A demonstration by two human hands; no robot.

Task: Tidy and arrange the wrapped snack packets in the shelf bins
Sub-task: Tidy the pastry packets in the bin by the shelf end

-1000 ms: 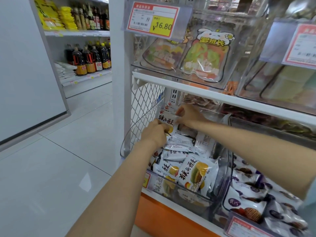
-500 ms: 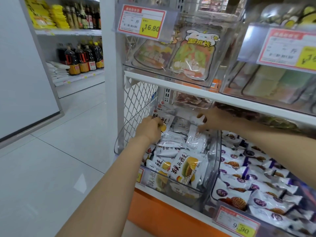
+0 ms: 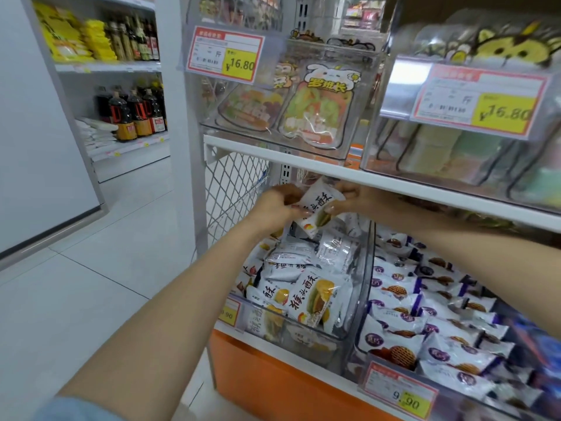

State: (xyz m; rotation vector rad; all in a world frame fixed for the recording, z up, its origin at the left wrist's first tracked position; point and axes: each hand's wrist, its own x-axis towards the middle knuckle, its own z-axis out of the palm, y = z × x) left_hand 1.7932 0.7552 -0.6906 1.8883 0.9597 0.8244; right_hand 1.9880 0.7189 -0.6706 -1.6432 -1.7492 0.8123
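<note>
At centre-left of the frame the wire mesh panel (image 3: 236, 189) closes off that side, so I have no room to swing that way. My left hand (image 3: 277, 206) has its grip clamped on the left edge of one white snack packet (image 3: 318, 202), thumb and fingers pinching the wrapper. My right hand (image 3: 356, 199) pinches the opposite edge, so the packet hangs tilted between them, just under the white shelf edge (image 3: 394, 182) and above the back of the clear bin (image 3: 362, 262). I judge the step to be seating this packet neatly among the others. The pile of white packets (image 3: 300, 287) below lies at mixed angles, some printed side up, some showing their backs. To do it well I'd turn the printed face forward, lower it flat rather than drop it, and pinch lightly, since I'd guess the pastry inside breaks easily. Further right, the purple-marked packets (image 3: 403, 317) fill the neighbouring bin (image 3: 359, 341) — this one shouldn't stray over that wall.
</note>
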